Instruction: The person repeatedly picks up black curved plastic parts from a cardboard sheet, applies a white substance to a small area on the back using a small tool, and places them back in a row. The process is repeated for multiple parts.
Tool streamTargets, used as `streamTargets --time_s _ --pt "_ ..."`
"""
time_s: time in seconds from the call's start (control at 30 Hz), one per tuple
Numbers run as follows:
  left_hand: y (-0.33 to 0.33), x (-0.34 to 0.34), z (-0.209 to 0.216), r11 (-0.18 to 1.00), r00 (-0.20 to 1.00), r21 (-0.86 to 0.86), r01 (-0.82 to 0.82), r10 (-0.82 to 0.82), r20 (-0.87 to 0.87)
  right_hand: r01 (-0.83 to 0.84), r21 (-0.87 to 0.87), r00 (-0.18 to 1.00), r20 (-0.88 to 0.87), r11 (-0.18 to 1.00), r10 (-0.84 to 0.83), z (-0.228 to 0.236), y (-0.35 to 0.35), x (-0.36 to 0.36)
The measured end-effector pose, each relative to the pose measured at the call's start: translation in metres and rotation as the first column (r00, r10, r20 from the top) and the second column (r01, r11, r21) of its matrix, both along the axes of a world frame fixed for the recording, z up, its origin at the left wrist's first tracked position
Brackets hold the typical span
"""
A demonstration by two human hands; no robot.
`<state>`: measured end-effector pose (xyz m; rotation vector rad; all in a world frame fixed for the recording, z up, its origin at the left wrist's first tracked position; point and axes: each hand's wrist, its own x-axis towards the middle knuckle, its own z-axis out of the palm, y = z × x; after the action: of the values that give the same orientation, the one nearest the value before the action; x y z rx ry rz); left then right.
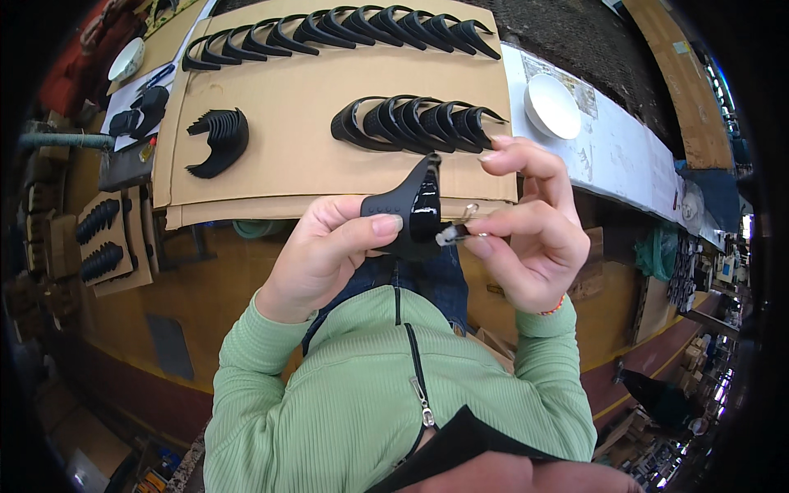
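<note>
My left hand point(316, 246) is closed on a curved black plastic piece point(401, 205), thumb on its matte side, its pointed tip upward. The inner face looks glossy. Just right of it, my right hand point(530, 234) pinches a small dark fitting point(451, 235) with a pale end and a thin shiny loop, between thumb and forefinger. Its other fingers are curled apart in the air. The fitting is close to the black piece's right edge; whether they touch I cannot tell. Beyond my hands, a short row of similar curved pieces point(419, 123) lies on a cardboard sheet point(279, 103).
A long row of black pieces point(345, 31) lines the cardboard's far side. A nested stack point(223, 141) lies at its left. A white bowl point(552, 107) stands on the white surface at right, another bowl point(126, 60) at far left. Boards with black parts point(100, 234) stand lower left.
</note>
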<state>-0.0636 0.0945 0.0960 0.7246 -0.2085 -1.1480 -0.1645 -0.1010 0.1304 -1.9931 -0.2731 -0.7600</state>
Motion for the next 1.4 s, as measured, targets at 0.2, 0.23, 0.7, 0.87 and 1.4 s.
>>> streamTargets --time_s 0.2,0.23,0.7,0.87,1.4 --pt "0.001 -0.009 0.010 1.000 0.999 0.009 -0.013 0.013 0.033 0.036 -0.129 0.999 -0.036 0.991 -0.041 0.003 0.001 0.006" --pt "0.002 -0.011 0.011 1.000 0.994 0.014 -0.017 0.016 0.111 0.041 -0.137 0.998 -0.036 0.990 -0.047 0.003 0.001 0.006" --pt "0.003 -0.019 0.009 0.995 0.863 0.083 -0.053 0.004 0.505 0.016 -0.085 0.993 -0.116 0.996 -0.025 -0.002 0.000 0.009" --pt "0.006 -0.022 0.012 0.989 0.891 0.146 -0.040 -0.031 0.452 0.010 -0.118 0.994 -0.111 0.993 -0.023 -0.001 0.001 0.010" --pt "0.003 -0.021 0.020 0.979 0.932 0.206 0.005 -0.079 0.355 0.000 -0.208 0.994 -0.106 0.978 -0.023 0.002 0.000 0.010"
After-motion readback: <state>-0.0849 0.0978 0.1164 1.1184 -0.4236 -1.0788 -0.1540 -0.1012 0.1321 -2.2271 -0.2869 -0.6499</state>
